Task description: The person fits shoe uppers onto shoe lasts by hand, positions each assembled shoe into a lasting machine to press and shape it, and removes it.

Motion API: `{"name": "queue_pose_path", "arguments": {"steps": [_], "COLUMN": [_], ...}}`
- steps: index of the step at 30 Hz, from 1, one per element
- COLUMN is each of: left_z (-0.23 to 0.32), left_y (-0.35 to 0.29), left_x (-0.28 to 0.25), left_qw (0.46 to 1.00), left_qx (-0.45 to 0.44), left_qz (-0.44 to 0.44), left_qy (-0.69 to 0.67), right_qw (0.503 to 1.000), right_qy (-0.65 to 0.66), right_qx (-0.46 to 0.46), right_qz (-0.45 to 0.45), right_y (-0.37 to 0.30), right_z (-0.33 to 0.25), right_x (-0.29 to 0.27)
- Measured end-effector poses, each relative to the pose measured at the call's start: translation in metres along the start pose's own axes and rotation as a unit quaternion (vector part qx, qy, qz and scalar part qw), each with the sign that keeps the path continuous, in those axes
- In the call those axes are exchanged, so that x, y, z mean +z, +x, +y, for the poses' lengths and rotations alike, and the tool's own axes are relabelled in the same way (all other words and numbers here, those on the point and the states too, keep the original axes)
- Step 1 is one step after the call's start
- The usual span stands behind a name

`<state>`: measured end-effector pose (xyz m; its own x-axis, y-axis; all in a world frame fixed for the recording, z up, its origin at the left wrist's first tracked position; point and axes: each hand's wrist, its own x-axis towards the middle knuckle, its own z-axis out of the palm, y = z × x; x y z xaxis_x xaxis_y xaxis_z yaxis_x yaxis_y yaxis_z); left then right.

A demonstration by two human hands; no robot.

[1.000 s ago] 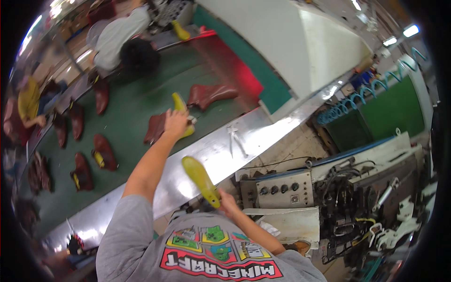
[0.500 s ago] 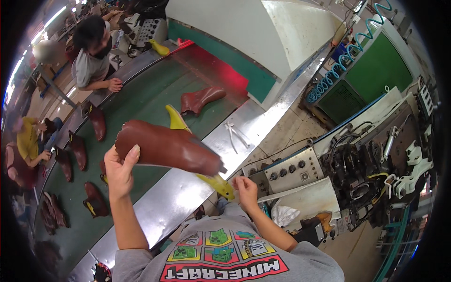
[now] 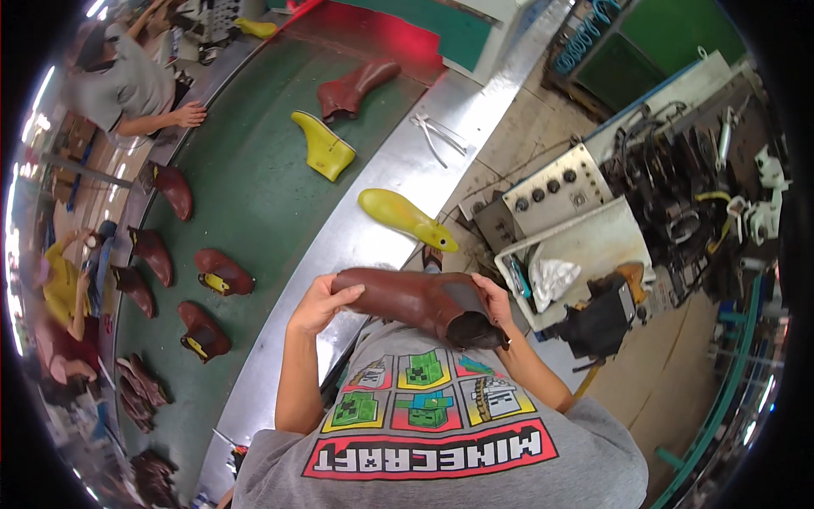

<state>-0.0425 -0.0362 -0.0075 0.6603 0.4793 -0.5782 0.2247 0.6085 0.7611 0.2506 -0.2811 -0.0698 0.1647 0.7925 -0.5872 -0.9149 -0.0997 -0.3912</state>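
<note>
A brown leather boot upper lies sideways between my two hands, close in front of my shirt. Its dark opening faces the lower right. My left hand pinches the left end, thumb on top. At the other end my right hand holds the side by the grey patch; some of its fingers are hidden behind the leather. Just beyond the boot upper, a yellow shoe last rests on the metal ledge. A second yellow last and another brown boot upper lie on the green belt.
Metal pliers lie on the ledge. Several brown shoes with yellow lasts stand along the belt's left part. A co-worker rests a hand at the far belt edge. A control box and machinery are to the right.
The boot upper has come down toward my body and turned, its opening now toward the lower right. My right hand has taken hold of it. A yellow last now shows uncovered on the ledge.
</note>
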Motion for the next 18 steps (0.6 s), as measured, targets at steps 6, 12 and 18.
{"name": "queue_pose_path", "arguments": {"steps": [6,12,18], "left_z": [0.054,0.065,0.072], "left_y": [0.052,0.139,0.207], "left_x": [0.051,0.094,0.071], "left_qw": [0.973,0.932,0.946], "left_qx": [0.059,0.073,0.077], "left_qz": [-0.124,-0.13,-0.118], "left_qy": [0.183,0.33,0.293], "right_qw": [0.991,0.969,0.979], "right_qy": [0.133,0.24,0.179], "right_qx": [0.016,0.047,0.01], "right_qz": [-0.015,-0.023,-0.098], "right_y": [0.013,0.087,0.215], "right_z": [0.002,-0.02,-0.022], "right_x": [-0.035,-0.093,-0.128]}}
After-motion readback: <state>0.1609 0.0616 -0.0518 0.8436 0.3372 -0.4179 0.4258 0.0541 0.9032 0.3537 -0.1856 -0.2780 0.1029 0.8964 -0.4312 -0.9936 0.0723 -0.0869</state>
